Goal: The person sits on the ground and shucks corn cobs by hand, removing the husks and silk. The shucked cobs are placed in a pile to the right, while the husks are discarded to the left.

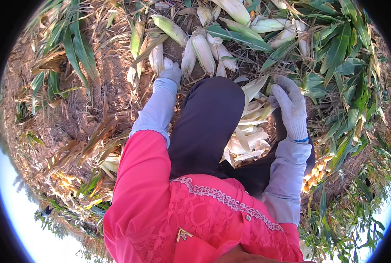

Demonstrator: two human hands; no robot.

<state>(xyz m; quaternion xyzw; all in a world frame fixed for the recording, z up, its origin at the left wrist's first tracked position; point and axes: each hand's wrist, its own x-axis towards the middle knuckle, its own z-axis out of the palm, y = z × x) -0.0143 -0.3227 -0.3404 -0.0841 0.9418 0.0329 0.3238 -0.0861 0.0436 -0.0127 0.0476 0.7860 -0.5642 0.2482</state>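
My left hand [171, 71], in a pale knit glove, is down at the ground against the right side of a corn ear in its husk [156, 58]. Whether its fingers grip that ear is hard to make out. More husked-over corn ears [203, 54] lie just to its right. My right hand [289, 105], also gloved, hovers right of my knee with fingers bent and apart, and nothing shows between them. Beside it are pale loose husks [255, 88]. A heap of stripped husks [248, 141] lies between my legs.
Several unhusked ears [236, 13] are piled ahead. Green corn leaves and stalks [342, 49] spread along the right. Bare yellow cobs [315, 176] lie behind my right arm, and another group of yellow cobs [65, 182] at the left rear. Dry leaves [100, 138] litter the soil.
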